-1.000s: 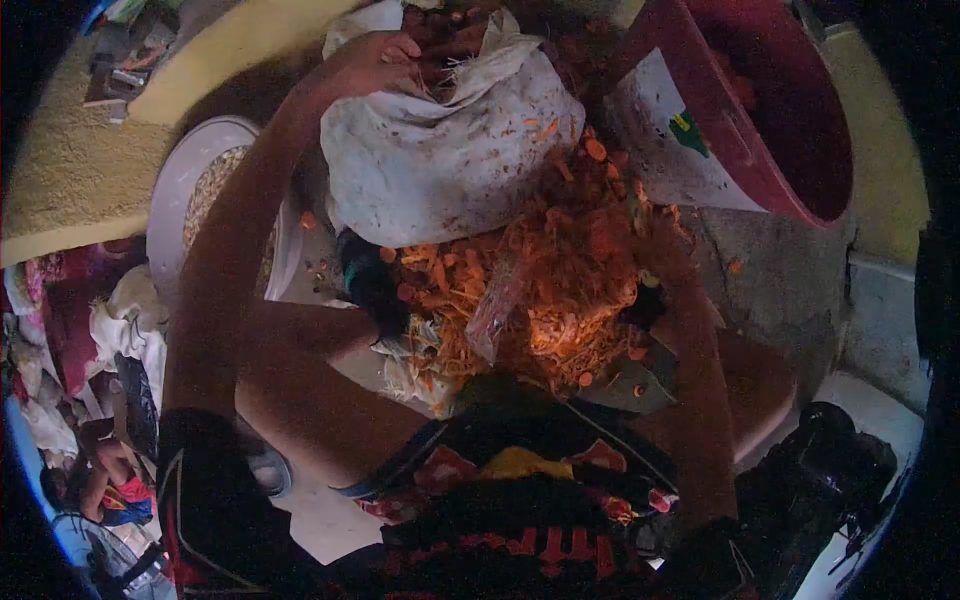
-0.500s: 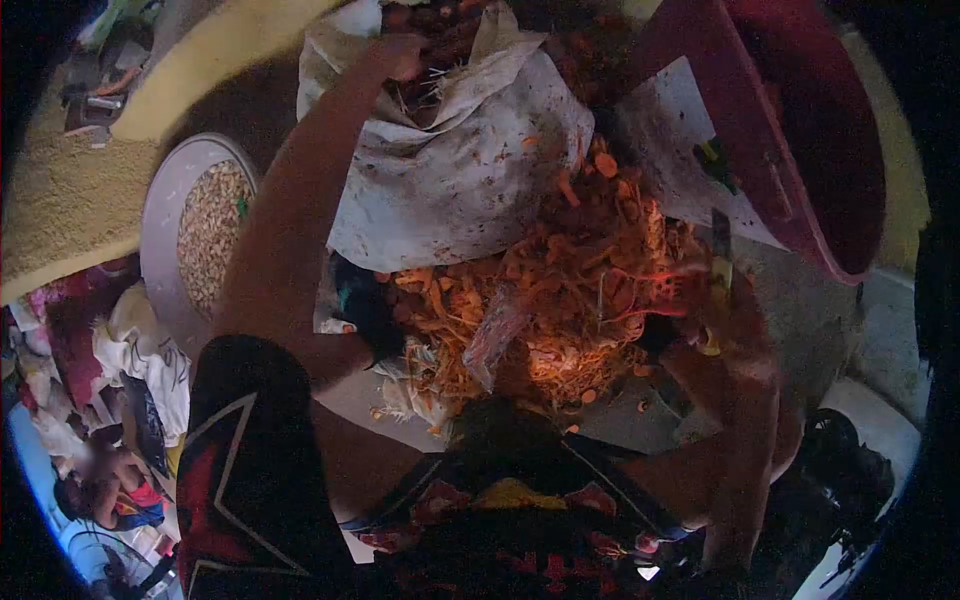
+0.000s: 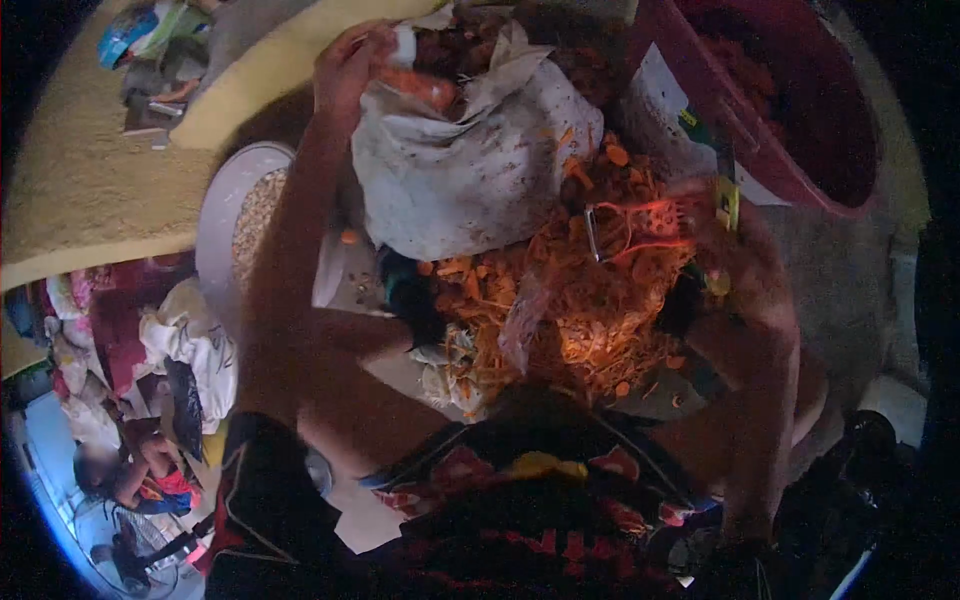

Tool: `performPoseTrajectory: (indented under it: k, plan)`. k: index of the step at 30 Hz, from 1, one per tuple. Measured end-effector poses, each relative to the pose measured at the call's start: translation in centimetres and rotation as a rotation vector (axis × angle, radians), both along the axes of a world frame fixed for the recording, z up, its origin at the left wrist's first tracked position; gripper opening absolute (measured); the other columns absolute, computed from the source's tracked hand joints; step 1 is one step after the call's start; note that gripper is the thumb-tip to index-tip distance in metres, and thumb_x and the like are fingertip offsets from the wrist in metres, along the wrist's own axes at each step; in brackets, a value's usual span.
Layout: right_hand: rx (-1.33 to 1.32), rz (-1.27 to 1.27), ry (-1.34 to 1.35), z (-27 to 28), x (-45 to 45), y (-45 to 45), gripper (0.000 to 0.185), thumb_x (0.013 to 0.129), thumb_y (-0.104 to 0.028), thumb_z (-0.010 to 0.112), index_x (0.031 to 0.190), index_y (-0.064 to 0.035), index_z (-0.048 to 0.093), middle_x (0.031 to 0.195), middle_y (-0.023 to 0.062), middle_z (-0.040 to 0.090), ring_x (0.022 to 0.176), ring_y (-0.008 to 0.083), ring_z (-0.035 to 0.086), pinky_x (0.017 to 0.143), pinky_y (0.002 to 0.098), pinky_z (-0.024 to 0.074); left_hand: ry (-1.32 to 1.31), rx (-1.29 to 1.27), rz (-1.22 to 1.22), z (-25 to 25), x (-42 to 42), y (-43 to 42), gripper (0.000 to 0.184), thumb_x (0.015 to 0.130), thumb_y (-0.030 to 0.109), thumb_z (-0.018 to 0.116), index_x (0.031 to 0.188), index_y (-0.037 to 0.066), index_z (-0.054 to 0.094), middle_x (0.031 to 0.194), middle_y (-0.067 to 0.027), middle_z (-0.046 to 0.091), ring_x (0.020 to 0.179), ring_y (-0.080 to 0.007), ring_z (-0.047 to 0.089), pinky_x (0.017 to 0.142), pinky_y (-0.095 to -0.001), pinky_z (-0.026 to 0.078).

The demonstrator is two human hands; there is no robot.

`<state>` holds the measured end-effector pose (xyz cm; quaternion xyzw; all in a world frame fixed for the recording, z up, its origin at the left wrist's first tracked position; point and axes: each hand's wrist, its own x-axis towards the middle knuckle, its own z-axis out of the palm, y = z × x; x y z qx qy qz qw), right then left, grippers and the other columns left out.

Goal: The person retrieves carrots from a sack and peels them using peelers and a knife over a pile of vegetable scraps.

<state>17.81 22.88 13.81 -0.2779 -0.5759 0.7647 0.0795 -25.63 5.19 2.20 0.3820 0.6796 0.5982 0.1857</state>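
Observation:
My left hand (image 3: 352, 62) is at the upper left edge of a dirty white woven sack (image 3: 470, 170), its fingers curled around one end of an orange carrot (image 3: 422, 88); blur hides part of the grip. Dark reddish carrots (image 3: 455, 50) show in the sack's mouth. My right hand (image 3: 715, 235) is closed around a red-orange peeler (image 3: 655, 222) with a holed handle and a metal blade pointing left. Below the peeler lies a heap of orange carrot peelings and slices (image 3: 600, 330). A crumpled clear plastic piece (image 3: 522, 325) rests on the heap.
A maroon tub (image 3: 735, 120) with orange pieces inside stands tilted at upper right. At left is a pale basin (image 3: 220, 215) of small beige pieces. Another person (image 3: 145, 465) sits at far lower left, near a fan (image 3: 130, 555) and piled cloths (image 3: 190, 345).
My left hand has come out of the sack's mouth, moving left, and an orange carrot now shows at it. My right hand still holds the peeler above the peelings. The view has shifted slightly.

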Motion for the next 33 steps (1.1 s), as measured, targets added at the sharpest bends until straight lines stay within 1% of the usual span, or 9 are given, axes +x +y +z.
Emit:
performPoseTrajectory:
  k: [2,3,5,8,15,21,26,28,33]
  plan:
    - [0.184,0.044,0.06,0.0,0.8,-1.0,0.034,0.093,-0.022,0.065,0.124,-0.0089,0.062,0.099,-0.0034,0.062,0.08,0.0066,0.05,0.075,0.0252,0.0406,-0.117,0.167,0.203,0.7,3.2,-1.6,0.031,0.092,0.031,0.071,0.114,0.009,0.07,0.099,-0.0093,0.071,0.098,-0.0206,0.066,0.09,-0.035,0.05]
    - [0.176,0.039,0.062,-0.4,1.3,-1.4,0.034,0.093,-0.022,0.065,0.124,-0.0089,0.062,0.099,-0.0034,0.062,0.08,0.0066,0.05,0.075,0.0252,0.0406,-0.144,-0.289,0.324,-5.1,-0.6,-3.0,0.042,0.091,0.026,0.07,0.126,0.005,0.061,0.116,-0.0054,0.067,0.108,-0.0182,0.062,0.096,-0.0351,0.049]
    - [0.357,0.097,0.013,-1.7,1.3,-1.0,0.034,0.094,-0.023,0.064,0.125,-0.0109,0.062,0.111,-0.0002,0.063,0.098,0.011,0.056,0.086,0.0251,0.0425,0.215,-0.188,-0.178,-8.1,4.5,-4.4,0.047,0.084,0.024,0.078,0.125,0.007,0.063,0.111,-0.0123,0.068,0.1,-0.0205,0.066,0.091,-0.0348,0.05]
    - [0.329,0.223,-0.036,-2.2,2.1,-0.3,0.034,0.095,-0.021,0.064,0.127,-0.009,0.061,0.123,0.0049,0.061,0.118,0.0168,0.054,0.098,0.03,0.0428,0.371,-0.249,0.024,-7.6,9.0,-4.9,0.044,0.081,0.02,0.078,0.12,0.007,0.064,0.109,-0.0121,0.067,0.099,-0.0198,0.066,0.088,-0.0349,0.052]
    - [0.822,0.323,-0.03,-4.4,3.8,-0.4,0.047,0.094,-0.023,0.065,0.138,-0.0105,0.053,0.126,0.0069,0.06,0.105,0.0192,0.059,0.09,0.0342,0.0481,0.312,-0.582,0.207,-6.0,7.9,-4.3,0.052,0.076,0.024,0.082,0.122,0.009,0.064,0.105,-0.0158,0.07,0.1,-0.026,0.069,0.086,-0.039,0.054]
    - [1.016,0.572,-0.061,-5.5,3.8,0.3,0.047,0.098,-0.022,0.06,0.141,-0.0069,0.047,0.138,0.0176,0.053,0.128,0.0272,0.052,0.105,0.0407,0.0429,0.535,-0.917,-0.036,-6.4,4.2,-2.3,0.047,0.078,0.031,0.08,0.113,0.004,0.065,0.097,-0.0135,0.071,0.093,-0.0225,0.069,0.083,-0.0412,0.055]
    - [1.032,0.625,0.003,-10.5,2.8,2.4,0.061,0.09,-0.025,0.069,0.143,-0.0069,0.045,0.137,0.017,0.055,0.127,0.0324,0.053,0.11,0.0421,0.0406,-0.129,-0.359,-0.285,2.9,9.3,-5.7,0.022,0.09,0.018,0.071,0.107,0.005,0.066,0.107,-0.0115,0.07,0.101,-0.0245,0.067,0.086,-0.0376,0.056]
    - [1.005,0.599,0.026,-8.1,2.5,1.3,0.061,0.091,-0.028,0.069,0.142,-0.0046,0.046,0.135,0.0185,0.056,0.126,0.0321,0.054,0.108,0.0425,0.0418,-0.531,-0.288,-0.019,2.8,10.0,-7.5,0.049,0.087,0.015,0.068,0.132,0.007,0.052,0.124,-0.0136,0.06,0.106,-0.0252,0.064,0.093,-0.0383,0.054]
    - [1.109,0.469,0.046,-5.1,1.4,-2.2,0.035,0.1,-0.025,0.058,0.128,-0.0043,0.053,0.12,0.0157,0.061,0.112,0.0293,0.06,0.095,0.0429,0.048,0.235,-0.219,-0.312,-0.5,16.4,-9.3,0.044,0.089,0.012,0.07,0.129,0.003,0.054,0.127,-0.0109,0.059,0.104,-0.0205,0.063,0.094,-0.0375,0.052]
